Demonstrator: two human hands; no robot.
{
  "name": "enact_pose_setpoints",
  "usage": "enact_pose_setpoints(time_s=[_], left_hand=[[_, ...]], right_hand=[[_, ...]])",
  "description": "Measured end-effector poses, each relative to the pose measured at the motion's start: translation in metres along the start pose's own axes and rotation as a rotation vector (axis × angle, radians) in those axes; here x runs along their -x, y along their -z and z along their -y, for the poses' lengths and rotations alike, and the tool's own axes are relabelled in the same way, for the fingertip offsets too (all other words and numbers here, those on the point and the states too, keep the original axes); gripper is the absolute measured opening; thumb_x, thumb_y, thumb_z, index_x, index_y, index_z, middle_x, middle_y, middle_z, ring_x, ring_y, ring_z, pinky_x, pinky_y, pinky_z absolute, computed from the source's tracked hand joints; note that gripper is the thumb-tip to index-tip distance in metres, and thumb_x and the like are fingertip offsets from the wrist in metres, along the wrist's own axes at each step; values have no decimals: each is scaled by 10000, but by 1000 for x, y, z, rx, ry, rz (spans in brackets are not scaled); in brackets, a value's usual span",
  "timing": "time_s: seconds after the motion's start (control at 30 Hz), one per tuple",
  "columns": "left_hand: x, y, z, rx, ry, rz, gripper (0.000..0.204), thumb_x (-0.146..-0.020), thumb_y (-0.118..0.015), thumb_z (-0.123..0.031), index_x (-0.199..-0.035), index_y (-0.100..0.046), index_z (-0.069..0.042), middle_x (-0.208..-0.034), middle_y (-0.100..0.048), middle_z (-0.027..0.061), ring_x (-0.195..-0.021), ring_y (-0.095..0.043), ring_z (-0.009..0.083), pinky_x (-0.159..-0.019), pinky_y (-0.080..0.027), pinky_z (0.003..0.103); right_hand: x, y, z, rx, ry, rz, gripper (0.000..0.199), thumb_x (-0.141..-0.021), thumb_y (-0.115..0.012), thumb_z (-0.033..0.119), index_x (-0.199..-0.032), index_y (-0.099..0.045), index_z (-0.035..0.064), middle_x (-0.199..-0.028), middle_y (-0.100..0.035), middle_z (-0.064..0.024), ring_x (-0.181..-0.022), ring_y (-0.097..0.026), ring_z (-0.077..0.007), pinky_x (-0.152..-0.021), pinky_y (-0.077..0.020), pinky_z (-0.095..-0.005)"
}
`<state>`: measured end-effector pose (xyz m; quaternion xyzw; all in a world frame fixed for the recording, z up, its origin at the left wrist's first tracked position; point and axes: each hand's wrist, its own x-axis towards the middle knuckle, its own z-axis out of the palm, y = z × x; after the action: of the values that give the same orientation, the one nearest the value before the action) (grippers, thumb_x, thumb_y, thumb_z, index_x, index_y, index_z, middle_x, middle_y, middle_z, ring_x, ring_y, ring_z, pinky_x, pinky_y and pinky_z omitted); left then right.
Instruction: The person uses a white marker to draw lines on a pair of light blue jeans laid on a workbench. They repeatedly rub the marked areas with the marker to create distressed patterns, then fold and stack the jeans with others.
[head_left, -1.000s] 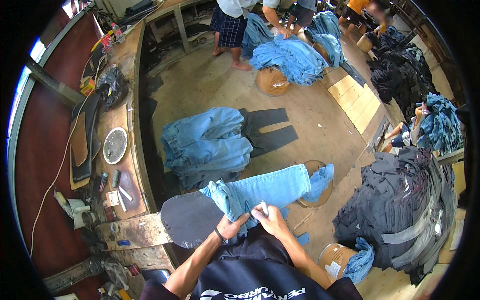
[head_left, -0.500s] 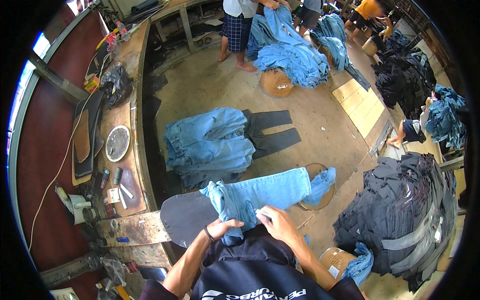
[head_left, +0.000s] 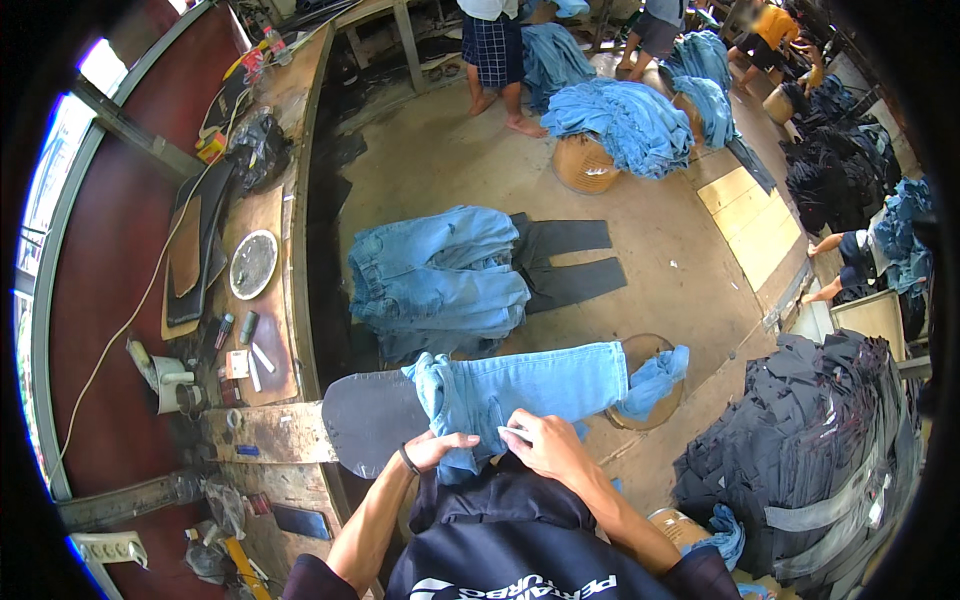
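Observation:
Light blue jeans (head_left: 555, 380) are pulled over a dark, round-ended board (head_left: 366, 422), one leg stretched flat toward the right and the rest bunched near the board's left end. My left hand (head_left: 437, 451) grips the bunched denim from the near side, thumb lying on top. Close beside it, my right hand (head_left: 550, 445) pinches a small whitish stick (head_left: 516, 433), its tip at the denim's near edge. I cannot make out exactly what the stick is. The leg's far end (head_left: 655, 383) hangs crumpled past the board's right end.
Stacked jeans (head_left: 440, 270) lie beyond the board. On the left bench stand a round white-rimmed dish (head_left: 254, 264), white sticks (head_left: 263, 357) and a white mug (head_left: 168, 380). Dark garments (head_left: 790, 450) are heaped at right. Co-workers stand farther back near a denim-topped drum (head_left: 585, 165).
My right hand has moved left with the stick, closer to my left hand, which keeps its grip. The whole view has shifted a little. At the back, the lifted denim no longer hangs over the drum.

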<state>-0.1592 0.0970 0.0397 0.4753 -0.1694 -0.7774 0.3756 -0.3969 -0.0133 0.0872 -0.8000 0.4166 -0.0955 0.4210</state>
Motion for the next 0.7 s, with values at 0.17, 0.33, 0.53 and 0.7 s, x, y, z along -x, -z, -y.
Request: enact_pose_setpoints(time_s=[0.17, 0.33, 0.53, 0.7], left_hand=[[-6, -4, 10, 48, -77, -251, 532, -968, -771, -151, -1449, -595, -10, -1336, -690, 67, -1213, -629, 202, -1066, -511, 390], [56, 74, 17, 47, -330, -870, 351, -1014, -637, -71, -1349, -693, 16, -1278, -740, 114, -1172, -688, 239, -1028, -533, 376], [105, 144, 32, 501, -258, -451, 440, -1000, -720, -149, -1419, -633, -45, -1353, -700, 97, -1224, -675, 250, -1062, -551, 438], [66, 162, -3, 443, -80, -119, 558, -1032, -725, -315, -1488, -565, -36, -1393, -676, 104, -1239, -667, 250, -1079, -537, 467]], right_hand=[[-14, 10, -18, -87, -180, -311, 262, -1008, -734, 288, -945, -635, 54, -743, -709, -208, -698, -698, -461, -583, -509, -517], [-19, 13, -24, -125, -253, -337, 303, -1018, -735, 306, -974, -643, 21, -740, -687, -192, -647, -673, -390, -614, -514, -449], [-29, -45, 7, -191, -229, -579, 317, -1058, -695, 305, -981, -629, 4, -710, -649, -119, -615, -631, -238, -609, -495, -403], [-36, -90, 51, -277, -391, -504, 281, -1088, -645, 298, -1092, -597, 21, -771, -649, -99, -708, -622, -206, -670, -500, -385]])
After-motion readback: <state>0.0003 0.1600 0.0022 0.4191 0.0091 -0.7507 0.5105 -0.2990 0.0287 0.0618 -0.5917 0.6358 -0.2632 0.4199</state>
